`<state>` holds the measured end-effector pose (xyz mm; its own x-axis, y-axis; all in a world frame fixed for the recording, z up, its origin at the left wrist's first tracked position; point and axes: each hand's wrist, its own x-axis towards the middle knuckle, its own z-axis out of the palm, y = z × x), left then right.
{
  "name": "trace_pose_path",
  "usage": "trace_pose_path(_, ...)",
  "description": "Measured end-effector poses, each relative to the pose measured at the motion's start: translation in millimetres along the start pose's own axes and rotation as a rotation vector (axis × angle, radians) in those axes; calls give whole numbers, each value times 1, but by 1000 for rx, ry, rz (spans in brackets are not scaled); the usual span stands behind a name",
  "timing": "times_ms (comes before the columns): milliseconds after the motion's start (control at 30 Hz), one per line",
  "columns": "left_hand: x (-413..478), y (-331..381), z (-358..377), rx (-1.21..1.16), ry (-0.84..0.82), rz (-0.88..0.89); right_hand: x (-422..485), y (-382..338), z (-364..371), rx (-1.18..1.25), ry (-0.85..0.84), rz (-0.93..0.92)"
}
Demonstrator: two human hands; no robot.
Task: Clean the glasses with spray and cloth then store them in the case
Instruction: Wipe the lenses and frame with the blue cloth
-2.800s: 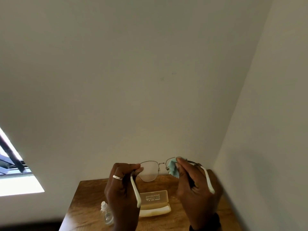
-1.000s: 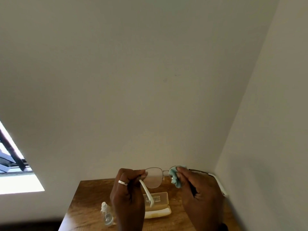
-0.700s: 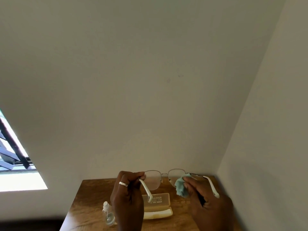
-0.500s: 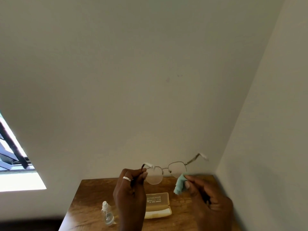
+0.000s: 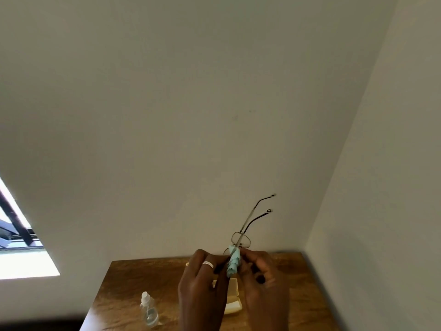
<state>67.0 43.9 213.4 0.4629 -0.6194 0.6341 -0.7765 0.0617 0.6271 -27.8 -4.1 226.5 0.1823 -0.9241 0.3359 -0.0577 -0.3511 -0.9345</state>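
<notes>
Thin metal-framed glasses (image 5: pixel 241 239) are held up above the table, seen edge-on, with both temple arms pointing up and to the right. My left hand (image 5: pixel 202 283) grips the lower part of the frame. My right hand (image 5: pixel 262 280) pinches a light teal cloth (image 5: pixel 233 261) against the lower lens. An open cream case (image 5: pixel 233 297) lies on the wooden table (image 5: pixel 133 283) beneath my hands, mostly hidden by them. A small clear spray bottle (image 5: pixel 149 310) stands to the left of the case.
The table sits in a corner, with a pale wall behind it and another close on the right. A bright window (image 5: pixel 16 247) is low on the left.
The glasses have turned from facing me to edge-on, temples now pointing up and right. My right hand with the cloth moved left onto the lens beside my left hand.
</notes>
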Motion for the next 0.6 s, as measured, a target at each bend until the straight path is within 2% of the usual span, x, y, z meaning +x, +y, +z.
trace_pose_path(133,-2,-2,0,117,-28,31,-1,3,-2,-143,-55,-49)
trace_pose_path(333,-5,1,4,197,-86,68,8,-1,-11,-117,-136,-84)
trace_pose_path(467,-6,4,6,223,-88,82,6,4,-13,-68,-80,-103)
trace_pose_path(600,-4,8,7,197,-65,113,0,6,-8,93,-18,5)
